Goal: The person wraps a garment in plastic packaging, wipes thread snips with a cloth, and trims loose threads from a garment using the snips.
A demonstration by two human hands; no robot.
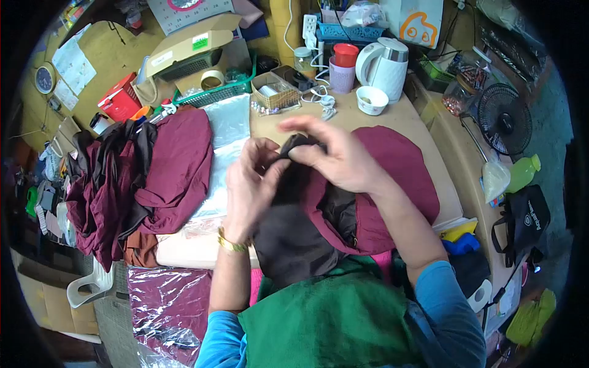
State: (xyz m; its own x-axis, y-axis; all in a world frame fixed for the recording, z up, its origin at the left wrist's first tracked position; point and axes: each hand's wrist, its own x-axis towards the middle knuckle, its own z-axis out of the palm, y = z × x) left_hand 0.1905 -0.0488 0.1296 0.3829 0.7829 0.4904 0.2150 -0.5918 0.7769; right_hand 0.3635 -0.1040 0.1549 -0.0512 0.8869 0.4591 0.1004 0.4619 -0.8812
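Dark brown cloth (294, 236) hangs down from my two hands toward my lap. With the fingers pinched together, my left hand (254, 181) grips its upper edge; a gold-coloured band sits on that wrist. Close beside it on the right, my right hand (337, 153) holds the same edge between thumb and fingers, its index finger raised. A maroon fabric piece (399, 178) with a dark lining spreads on the table under my right forearm. The dark cloth lies against its opening; whether they are joined is hard to tell.
On the table's left lie a maroon cloth (178, 165), a crumpled maroon and black pile (107, 184) and clear plastic sheets (230, 147). Behind stand a wicker basket (276, 92), a white kettle (389, 67) and a white bowl (372, 100). A black fan (504, 118) is right.
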